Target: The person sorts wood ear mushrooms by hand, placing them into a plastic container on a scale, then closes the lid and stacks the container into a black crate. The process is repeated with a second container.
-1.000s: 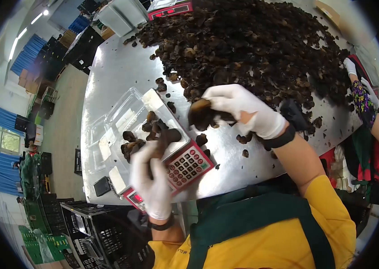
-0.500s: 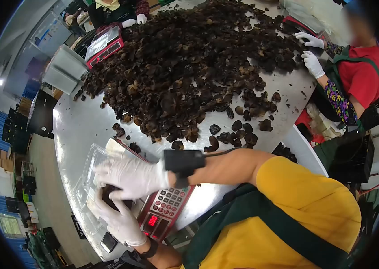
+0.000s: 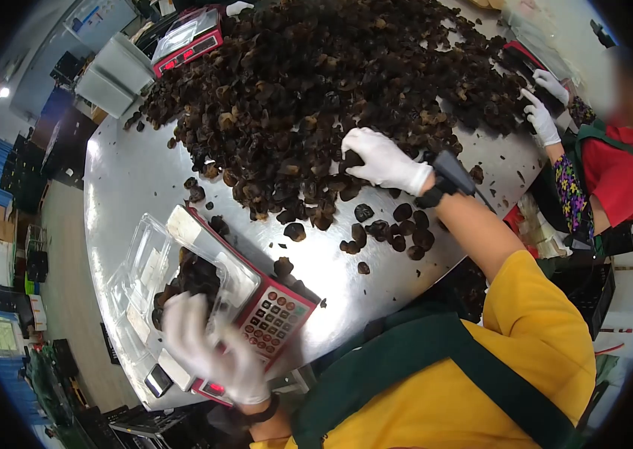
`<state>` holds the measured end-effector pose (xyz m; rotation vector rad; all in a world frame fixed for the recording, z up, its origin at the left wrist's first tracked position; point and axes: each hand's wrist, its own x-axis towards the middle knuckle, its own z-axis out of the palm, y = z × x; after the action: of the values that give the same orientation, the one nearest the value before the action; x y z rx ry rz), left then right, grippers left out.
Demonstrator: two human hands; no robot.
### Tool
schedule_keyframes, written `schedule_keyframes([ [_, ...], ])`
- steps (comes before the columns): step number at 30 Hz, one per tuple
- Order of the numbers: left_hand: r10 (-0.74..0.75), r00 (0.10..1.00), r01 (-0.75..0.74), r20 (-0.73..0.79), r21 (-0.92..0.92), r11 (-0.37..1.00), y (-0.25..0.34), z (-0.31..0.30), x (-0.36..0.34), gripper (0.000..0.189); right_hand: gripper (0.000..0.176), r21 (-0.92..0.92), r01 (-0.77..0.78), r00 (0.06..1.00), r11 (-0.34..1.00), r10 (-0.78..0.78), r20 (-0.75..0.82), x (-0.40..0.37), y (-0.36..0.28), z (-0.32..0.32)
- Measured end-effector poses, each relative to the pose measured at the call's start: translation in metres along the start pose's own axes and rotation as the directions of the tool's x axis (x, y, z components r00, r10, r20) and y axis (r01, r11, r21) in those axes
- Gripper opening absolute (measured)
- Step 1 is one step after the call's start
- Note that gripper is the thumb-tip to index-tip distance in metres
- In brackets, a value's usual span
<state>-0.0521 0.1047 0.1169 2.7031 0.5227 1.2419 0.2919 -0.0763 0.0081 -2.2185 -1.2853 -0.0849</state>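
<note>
My right hand point(image 3: 387, 161), in a white glove, is at the near edge of a big heap of dark brown wood ear mushrooms point(image 3: 286, 112). Its thumb and fingers curl around a dark piece. Closer to me, my left hand point(image 3: 215, 348), also gloved and somewhat blurred, has its fingers apart beside a clear plastic clamshell box point(image 3: 223, 295). Dark mushrooms point(image 3: 198, 275) lie in that box, which rests on a red and white digital scale point(image 3: 275, 318). My left hand partly hides the box and the scale's display.
The metal table point(image 3: 129, 209) has several loose mushrooms point(image 3: 406, 228) near its front. A dark phone-like object point(image 3: 157, 380) lies at the left edge. Across the table stand another scale point(image 3: 189, 41) and grey bins point(image 3: 114, 75). A gloved co-worker point(image 3: 619, 165) works at the right.
My right hand has moved from the box out to the heap. My left hand has pulled back slightly toward me, exposing the mushrooms in the box. The view has shifted a little.
</note>
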Motion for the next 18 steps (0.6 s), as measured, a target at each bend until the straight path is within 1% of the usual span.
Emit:
schedule_keyframes([
  [1,0.049,0.996,-0.044,0.079,-0.057,0.997,0.019,0.011,0.005,0.035,0.029,0.031,-0.042,0.999,0.999,0.042,0.024,-0.006,-0.004,-0.012],
  [2,0.105,0.980,-0.087,0.172,-0.108,0.990,0.031,0.026,0.008,0.036,0.029,0.038,-0.043,0.999,0.998,0.042,0.028,-0.012,-0.004,-0.017],
  [3,0.140,0.960,-0.113,0.244,-0.120,0.986,0.047,0.045,0.013,0.036,0.028,0.110,-0.048,0.998,0.993,0.051,-0.022,-0.017,-0.003,-0.021],
  [4,0.153,0.938,-0.092,0.311,-0.203,0.975,0.052,0.068,0.010,0.040,0.028,0.178,-0.049,0.995,0.983,0.063,-0.075,-0.022,-0.001,-0.023],
  [5,0.179,0.913,-0.109,0.367,-0.202,0.973,0.060,0.090,0.010,0.042,0.022,0.128,-0.019,0.986,0.992,0.039,-0.159,-0.026,0.000,-0.023],
  [6,0.192,0.892,-0.106,0.409,-0.223,0.969,0.064,0.114,0.007,0.044,0.022,0.129,-0.017,0.986,0.991,0.038,-0.160,-0.030,-0.007,-0.030],
  [7,0.200,0.858,-0.120,0.473,-0.193,0.974,0.069,0.132,0.004,0.043,0.023,0.424,-0.219,0.960,0.879,0.271,-0.065,-0.031,-0.019,-0.043],
  [8,0.208,0.851,-0.121,0.483,-0.205,0.971,0.074,0.145,0.001,0.051,0.024,0.655,-0.397,0.887,0.643,0.452,0.094,-0.033,-0.028,-0.052],
  [9,0.190,0.836,-0.103,0.514,-0.194,0.976,0.076,0.156,-0.004,0.056,0.027,0.772,-0.359,0.878,0.525,0.471,0.088,-0.036,-0.032,-0.053],
  [10,0.174,0.819,-0.086,0.547,-0.182,0.979,0.076,0.166,-0.009,0.061,0.027,0.773,-0.359,0.877,0.523,0.472,0.088,-0.040,-0.032,-0.057],
  [11,0.200,0.837,-0.181,0.510,-0.087,0.980,0.078,0.175,-0.012,0.055,0.027,0.825,-0.364,0.874,0.433,0.465,0.142,-0.045,-0.030,-0.063],
  [12,0.206,0.835,-0.186,0.511,-0.090,0.978,0.077,0.177,-0.017,0.055,0.027,0.866,-0.370,0.869,0.338,0.455,0.194,-0.050,-0.026,-0.067],
  [13,0.165,0.802,-0.127,0.574,-0.107,0.986,0.080,0.172,-0.014,0.045,0.023,0.855,-0.365,0.879,0.369,0.439,0.186,-0.054,-0.020,-0.067],
  [14,0.127,0.760,-0.065,0.637,-0.119,0.991,0.082,0.168,-0.015,0.036,0.022,0.820,-0.443,0.848,0.363,0.466,0.252,-0.055,-0.014,-0.071],
  [15,0.156,0.804,-0.091,0.574,-0.141,0.986,0.082,0.170,-0.018,0.019,0.024,0.827,-0.466,0.830,0.314,0.479,0.286,-0.054,-0.011,-0.071],
  [16,0.159,0.803,-0.094,0.574,-0.142,0.985,0.080,0.171,-0.021,0.019,0.026,0.832,-0.485,0.814,0.268,0.487,0.318,-0.051,-0.008,-0.069],
  [18,0.103,0.816,-0.073,0.569,-0.075,0.995,0.076,0.171,-0.027,0.012,0.024,0.805,-0.410,0.882,0.429,0.413,0.228,-0.044,-0.002,-0.058],
])
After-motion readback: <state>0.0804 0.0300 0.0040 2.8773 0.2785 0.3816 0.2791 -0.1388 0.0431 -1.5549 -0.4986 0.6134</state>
